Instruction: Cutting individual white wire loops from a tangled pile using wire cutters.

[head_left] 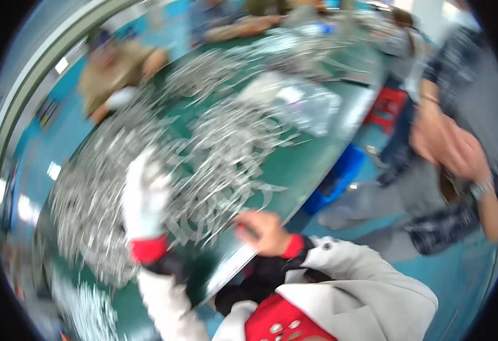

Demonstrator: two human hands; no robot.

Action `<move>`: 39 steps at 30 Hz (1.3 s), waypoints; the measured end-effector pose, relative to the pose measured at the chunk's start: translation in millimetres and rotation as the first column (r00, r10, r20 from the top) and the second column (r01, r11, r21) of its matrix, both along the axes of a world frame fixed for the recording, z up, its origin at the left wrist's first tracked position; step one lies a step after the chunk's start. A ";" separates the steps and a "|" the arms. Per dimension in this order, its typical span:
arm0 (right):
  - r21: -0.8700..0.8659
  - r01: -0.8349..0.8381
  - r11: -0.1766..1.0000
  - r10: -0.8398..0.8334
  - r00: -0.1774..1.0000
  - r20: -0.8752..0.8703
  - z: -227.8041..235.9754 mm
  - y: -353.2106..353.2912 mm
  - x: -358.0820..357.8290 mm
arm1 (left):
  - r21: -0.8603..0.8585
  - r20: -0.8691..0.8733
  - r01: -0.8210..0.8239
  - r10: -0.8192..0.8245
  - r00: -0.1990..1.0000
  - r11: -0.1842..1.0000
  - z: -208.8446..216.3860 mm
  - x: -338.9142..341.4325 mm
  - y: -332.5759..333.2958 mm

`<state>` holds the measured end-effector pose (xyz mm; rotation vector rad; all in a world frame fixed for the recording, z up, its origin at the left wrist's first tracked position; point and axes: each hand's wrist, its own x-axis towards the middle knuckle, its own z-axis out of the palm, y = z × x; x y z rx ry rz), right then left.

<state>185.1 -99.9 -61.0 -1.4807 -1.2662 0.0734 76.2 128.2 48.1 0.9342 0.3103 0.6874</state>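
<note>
Heaps of thin, pale grey-white strips lie across a green-topped table; one pile [232, 148] is in the middle and another [101, 187] spreads along the left. My left hand [146, 196], in a white glove, is over the strips between these piles. Motion blur hides its fingers and anything in them. At the near table edge my right hand [266, 233] is bare, with its fingers curled in. Something small and dark shows by its fingers, too blurred to name. A few loose strips lie just beyond that hand.
A clear plastic bag [311, 108] lies on the far right of the table [294, 153]. Below its right edge are a blue bin [337, 176] and a red stool [386, 111]. One person [448, 142] stands close on the right, hands together; others sit around the far side.
</note>
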 end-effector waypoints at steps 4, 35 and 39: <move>-0.017 0.131 0.991 -0.132 0.990 -0.056 -7.5 -1.7 7.8 | -0.385 0.233 0.020 0.076 0.969 0.923 -43.8 13.1 -22.3; -0.110 -0.078 0.991 0.029 0.920 -0.390 -18.9 14.4 -5.4 | -0.175 0.476 0.241 -0.132 0.869 0.955 -84.2 4.4 -16.9; -0.043 -0.075 0.996 0.042 0.858 -0.512 -11.6 3.5 4.8 | -0.090 0.585 0.277 -0.174 0.792 0.957 -69.0 15.8 -30.9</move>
